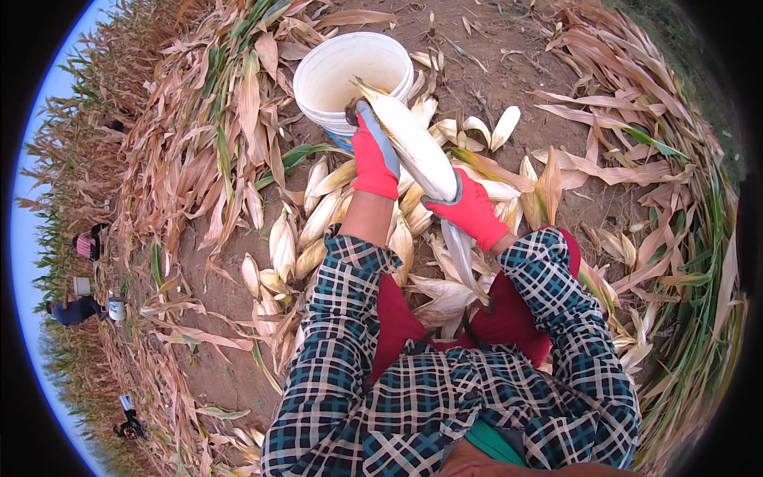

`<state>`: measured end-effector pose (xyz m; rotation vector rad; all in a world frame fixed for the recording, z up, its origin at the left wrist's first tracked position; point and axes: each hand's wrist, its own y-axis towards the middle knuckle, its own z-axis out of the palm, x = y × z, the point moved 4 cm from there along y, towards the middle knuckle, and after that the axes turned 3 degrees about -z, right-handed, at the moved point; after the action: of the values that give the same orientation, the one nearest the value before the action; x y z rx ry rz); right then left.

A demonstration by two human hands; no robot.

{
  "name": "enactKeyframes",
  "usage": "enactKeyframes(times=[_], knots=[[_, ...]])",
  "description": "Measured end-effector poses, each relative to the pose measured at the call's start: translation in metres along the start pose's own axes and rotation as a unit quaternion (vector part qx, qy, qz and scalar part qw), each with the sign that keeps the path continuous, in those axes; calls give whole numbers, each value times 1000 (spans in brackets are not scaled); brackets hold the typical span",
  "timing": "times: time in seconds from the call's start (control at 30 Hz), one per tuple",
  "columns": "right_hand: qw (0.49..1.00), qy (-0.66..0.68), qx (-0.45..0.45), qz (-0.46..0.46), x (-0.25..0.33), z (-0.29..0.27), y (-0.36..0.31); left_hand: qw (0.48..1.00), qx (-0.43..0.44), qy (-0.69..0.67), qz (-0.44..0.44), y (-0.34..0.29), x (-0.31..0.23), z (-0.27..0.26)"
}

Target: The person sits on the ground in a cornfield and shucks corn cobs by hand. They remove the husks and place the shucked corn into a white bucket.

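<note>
Both my hands wear red gloves with grey palms and hold one ear of corn (412, 147) in pale husk, slanting in front of me. My left hand (373, 153) grips its upper end, by the dark silk tip near the bucket. Lower down, my right hand (465, 208) is closed round the stem end, with a strip of pale husk (461, 253) hanging beneath it. Just beyond my left hand stands a white bucket (311, 111), tilted in view; its visible inside wall is bare. Several husked-over corn ears (284, 246) lie on the ground below my hands.
Dry corn stalks (230, 143) lie heaped along the left, and more stalks (699, 262) along the right. Bare brown soil (501, 60) stretches beyond the bucket. Loose empty husks (505, 129) lie right of it. At far left, people (75, 310) are by the standing corn.
</note>
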<state>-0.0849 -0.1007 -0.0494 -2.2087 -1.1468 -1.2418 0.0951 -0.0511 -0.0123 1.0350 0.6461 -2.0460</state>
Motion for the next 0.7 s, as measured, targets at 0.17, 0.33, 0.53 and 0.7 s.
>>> enactKeyframes(times=[0.17, 0.33, 0.53, 0.7], knots=[[997, 66, 14, -34, 8, -1, 0, 996, 13, -84, 2, 7, 2, -8], [967, 212, 136, -41, 15, 0, -3, 992, 57, -84, -75, 5, 12, -20], [911, 338, 237, 17, -3, 4, -7, 998, 23, -61, 12, -6, 1, 0], [874, 384, 292, 57, 27, 4, -13, 986, 95, -131, 33, 3, -16, -7]])
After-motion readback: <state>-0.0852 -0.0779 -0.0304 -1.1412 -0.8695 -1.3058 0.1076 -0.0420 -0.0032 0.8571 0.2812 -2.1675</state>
